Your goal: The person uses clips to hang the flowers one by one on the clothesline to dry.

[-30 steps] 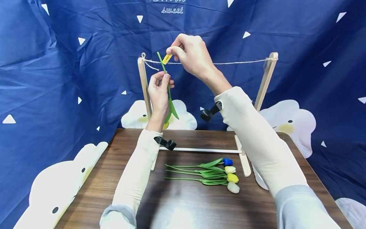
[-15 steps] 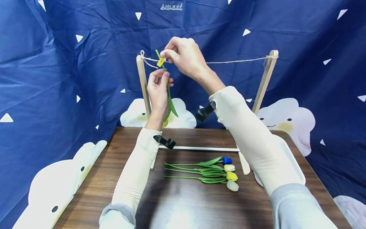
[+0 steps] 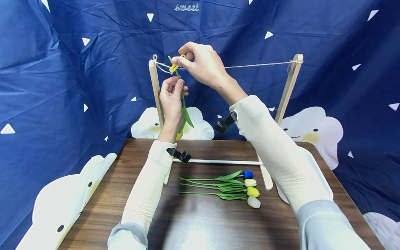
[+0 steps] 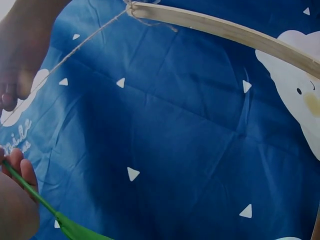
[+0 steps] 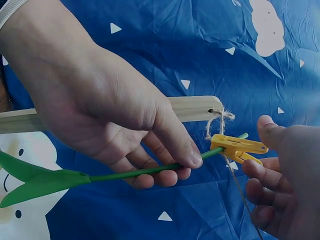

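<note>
The left hand (image 3: 172, 99) pinches the green stem of an artificial tulip (image 3: 186, 117) with thumb and fingers; the right hand (image 3: 204, 64) has its thumb and fingers parted around a yellow plastic clothespin (image 3: 173, 68). The tulip hangs inverted at the left end of the string: cut end up and slightly left, leaves down, a bit of yellow bloom showing beside the forearm. Its long axis is near vertical, leaning.

A second ago the clothespin only reached the stem's side from the right hand's pinch; now it lies across the stem, and its looped end shows between thumb and index finger. The left hand's hold is unchanged.

The right wrist view shows what the head view partly hides: the clothespin's jaws around the stem, the thumb clear of the handle; whether the lower fingers touch it cannot be told. The thin beige twine string (image 3: 256, 65) passes there, tied to a pale wooden post (image 3: 156, 92).

Only the head view shows four tulips (image 3: 231, 187), blue, cream, yellow and white, lying on the brown wooden table (image 3: 103, 208).
</note>
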The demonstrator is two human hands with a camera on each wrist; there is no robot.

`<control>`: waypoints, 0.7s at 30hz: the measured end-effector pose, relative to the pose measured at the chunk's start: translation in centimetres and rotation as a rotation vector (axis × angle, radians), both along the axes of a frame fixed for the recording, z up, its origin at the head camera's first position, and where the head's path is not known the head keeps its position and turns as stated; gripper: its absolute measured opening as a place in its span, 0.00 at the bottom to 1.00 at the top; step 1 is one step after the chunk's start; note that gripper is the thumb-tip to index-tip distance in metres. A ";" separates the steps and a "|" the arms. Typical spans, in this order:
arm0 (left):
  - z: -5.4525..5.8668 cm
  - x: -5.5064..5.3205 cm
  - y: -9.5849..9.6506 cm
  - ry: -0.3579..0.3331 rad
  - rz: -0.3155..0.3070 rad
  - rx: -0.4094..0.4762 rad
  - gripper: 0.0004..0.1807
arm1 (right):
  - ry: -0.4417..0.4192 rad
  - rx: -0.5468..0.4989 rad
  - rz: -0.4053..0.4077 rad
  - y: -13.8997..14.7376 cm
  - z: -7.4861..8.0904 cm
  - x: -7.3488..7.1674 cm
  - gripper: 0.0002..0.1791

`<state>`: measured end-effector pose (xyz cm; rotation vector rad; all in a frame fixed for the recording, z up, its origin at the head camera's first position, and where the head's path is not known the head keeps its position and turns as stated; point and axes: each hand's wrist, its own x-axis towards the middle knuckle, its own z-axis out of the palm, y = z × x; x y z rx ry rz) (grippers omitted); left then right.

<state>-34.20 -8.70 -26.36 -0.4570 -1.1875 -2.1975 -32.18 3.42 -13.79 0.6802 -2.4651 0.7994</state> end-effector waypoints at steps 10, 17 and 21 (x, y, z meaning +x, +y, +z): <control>-0.1 0.5 -0.2 -0.007 -0.008 -0.012 0.10 | 0.105 -0.082 0.006 0.9 0.0 0.8 0.22; -0.3 1.5 -0.3 0.014 0.055 -0.122 0.12 | 0.181 -0.129 0.026 2.3 -0.1 1.4 0.19; -0.7 2.3 -0.4 0.004 0.208 -0.250 0.15 | 0.205 -0.139 0.028 3.1 -0.4 1.7 0.19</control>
